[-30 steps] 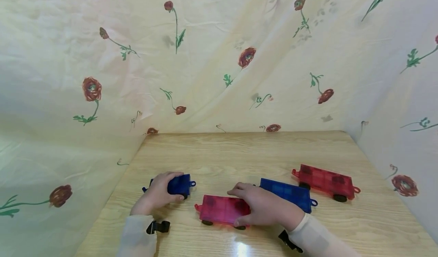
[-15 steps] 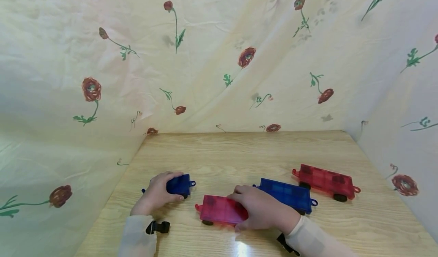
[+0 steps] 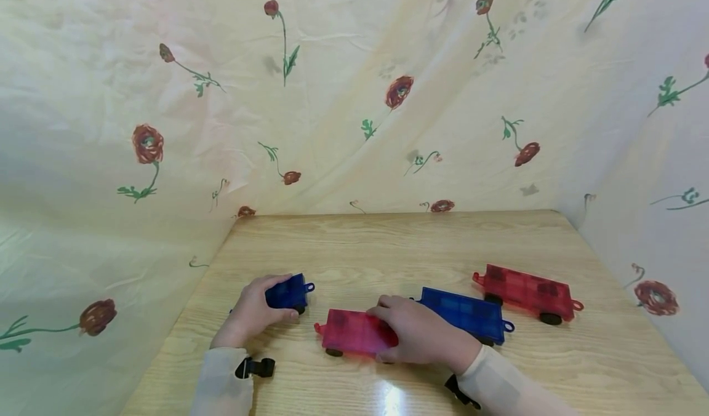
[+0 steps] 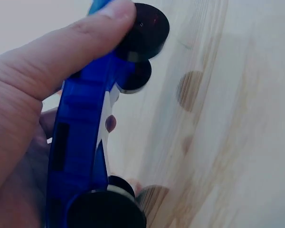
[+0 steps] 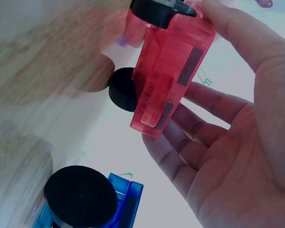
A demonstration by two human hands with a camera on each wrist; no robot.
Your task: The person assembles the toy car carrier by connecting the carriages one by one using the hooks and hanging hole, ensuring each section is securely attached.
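A pale, creased cloth (image 3: 332, 65) printed with red flowers (image 3: 400, 92) hangs behind the worktop (image 3: 354, 244) and along its left and right sides. The worktop has a light wood grain and a bright glare (image 3: 392, 399) on its near part. Right of the worktop's middle stands a blue cart (image 3: 468, 313); nearer the worktop's right edge stands a red cart (image 3: 528, 293) with black wheels (image 3: 551, 319).

A translucent blue wagon (image 3: 285, 292) is held toward the surface's (image 3: 354, 244) left edge, a red wagon (image 3: 350, 332) nearer the front edge.

Bright diffuse light, 1 white glare patch on the tabletop (image 3: 354, 244), 2 hazy, soft wrist views
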